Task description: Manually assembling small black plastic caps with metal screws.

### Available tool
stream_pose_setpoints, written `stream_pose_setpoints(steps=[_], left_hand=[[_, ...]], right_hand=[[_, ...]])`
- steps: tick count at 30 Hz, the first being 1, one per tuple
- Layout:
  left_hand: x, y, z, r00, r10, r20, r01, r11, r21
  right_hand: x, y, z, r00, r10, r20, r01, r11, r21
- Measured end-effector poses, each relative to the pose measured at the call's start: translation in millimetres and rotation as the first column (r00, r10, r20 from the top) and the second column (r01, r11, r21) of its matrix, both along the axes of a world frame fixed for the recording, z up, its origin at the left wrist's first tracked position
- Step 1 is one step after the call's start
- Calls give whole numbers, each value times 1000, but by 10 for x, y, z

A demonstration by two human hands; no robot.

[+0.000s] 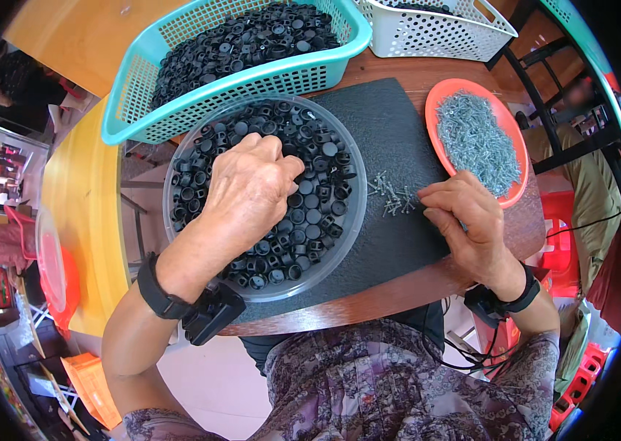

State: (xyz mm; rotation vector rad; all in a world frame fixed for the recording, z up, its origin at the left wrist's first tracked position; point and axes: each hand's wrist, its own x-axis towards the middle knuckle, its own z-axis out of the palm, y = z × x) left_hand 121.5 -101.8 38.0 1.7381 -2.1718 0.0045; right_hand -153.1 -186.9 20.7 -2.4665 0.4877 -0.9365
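Note:
My left hand (pixel 255 184) is curled over a clear round tub (pixel 358 213) filled with small black plastic caps (pixel 314 217). Its fingertips are bent under and hidden, so what they grip cannot be made out. On a black mat (pixel 373 110) to the right of the tub lies a small scatter of silver screws (pixel 393 195). My right hand (pixel 465 220) rests at the edge of those screws, fingers drawn together and thumb close below them. Anything between its fingertips is too small to tell.
An orange-red plate (pixel 435 92) heaped with screws (pixel 478 136) stands at the right. Behind the tub is a teal basket (pixel 237 92) of black parts, beside a white perforated basket (pixel 435 33). The wooden table's front edge (pixel 325 320) runs close to my body.

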Motion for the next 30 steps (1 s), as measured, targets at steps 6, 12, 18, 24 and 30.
stream_pose_setpoints(steps=[6,12,18,24,30], left_hand=[[-4,-72,-34,998,-24,58,20,997,71],[-13,-174,55,991,-1,135,-32,970,243],[50,-134,-24,997,-24,77,12,988,153],[65,14,87,973,43,-228,-26,997,78],[-206,376,366,821,150,-551,-56,981,183]], right_hand=[[-51,32,6,1000,-11,12,11,1000,-4],[-71,90,-1,999,0,38,0,1000,-11],[-83,139,20,999,-7,40,8,1000,-13],[-78,189,27,999,-13,48,13,1000,-7],[24,255,51,992,0,125,-10,997,79]])
